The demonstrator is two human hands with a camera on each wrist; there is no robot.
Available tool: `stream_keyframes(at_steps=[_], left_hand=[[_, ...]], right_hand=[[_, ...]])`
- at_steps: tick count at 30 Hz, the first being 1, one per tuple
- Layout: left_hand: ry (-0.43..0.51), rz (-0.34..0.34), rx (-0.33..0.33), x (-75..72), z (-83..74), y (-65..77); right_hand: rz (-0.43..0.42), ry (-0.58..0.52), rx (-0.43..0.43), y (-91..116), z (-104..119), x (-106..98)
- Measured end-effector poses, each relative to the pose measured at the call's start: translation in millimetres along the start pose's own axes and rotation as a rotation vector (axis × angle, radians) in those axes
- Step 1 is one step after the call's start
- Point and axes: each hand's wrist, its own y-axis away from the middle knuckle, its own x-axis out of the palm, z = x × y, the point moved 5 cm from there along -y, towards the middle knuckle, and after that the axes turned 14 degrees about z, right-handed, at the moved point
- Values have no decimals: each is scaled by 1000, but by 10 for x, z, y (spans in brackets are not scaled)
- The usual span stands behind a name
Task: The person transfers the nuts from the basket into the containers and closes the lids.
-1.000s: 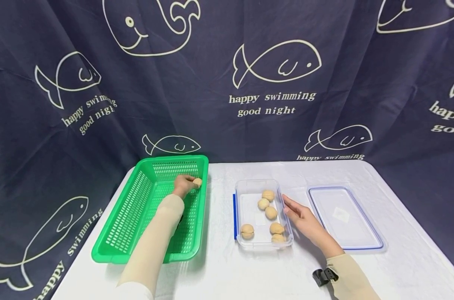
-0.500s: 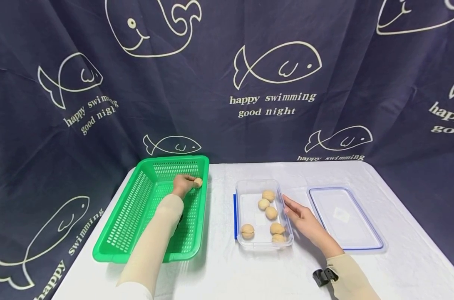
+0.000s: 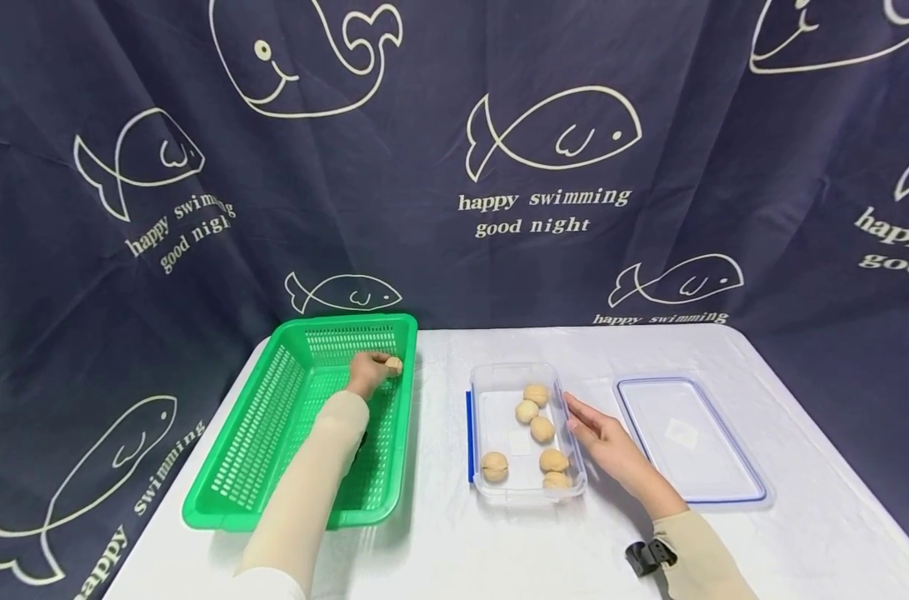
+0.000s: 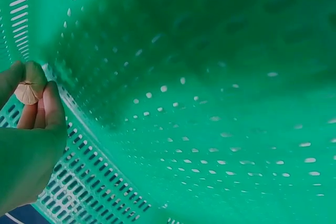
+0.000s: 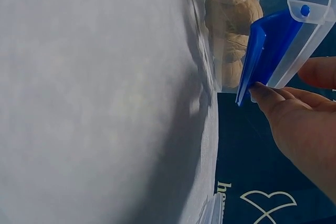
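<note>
My left hand (image 3: 367,372) reaches into the green plastic basket (image 3: 199,500), near its right wall. Between thumb and fingertips it pinches a walnut (image 4: 31,85), whose seam and ridged shell show in the left wrist view. My right hand (image 3: 611,446) rests, fingers extended, along the right side of the clear plastic container (image 3: 502,492). In the right wrist view its fingertips touch the blue latch flap (image 5: 273,45), with the thumb apart from them near the rim. Inside the container lie several walnuts (image 3: 541,430), some close together on the right, another (image 3: 494,467) at the front left.
To the right lies the clear lid (image 3: 694,433) with a blue seal, flat on the white tablecloth (image 3: 439,550). A second blue latch flap (image 3: 470,437) stands out on the container's left side. Behind the table hangs a dark blue curtain (image 3: 424,242) with fish drawings.
The left hand holds the walnut in nearly the same spot by the basket's right wall. The right hand stays at the container; the head view shifts slightly.
</note>
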Motion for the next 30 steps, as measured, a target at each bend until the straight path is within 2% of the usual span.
stream_keyframes(at_steps=[8, 17, 20, 30], left_hand=[[167, -6, 13, -73, -20, 49], [232, -17, 50, -103, -251, 167], [262, -24, 64, -110, -339, 236], [400, 40, 127, -122, -643, 560]], right_hand=[[0, -3, -8, -1, 3, 7], [8, 7, -2, -1, 10, 0], [17, -7, -5, 3, 17, 3], [5, -11, -7, -1, 19, 2]])
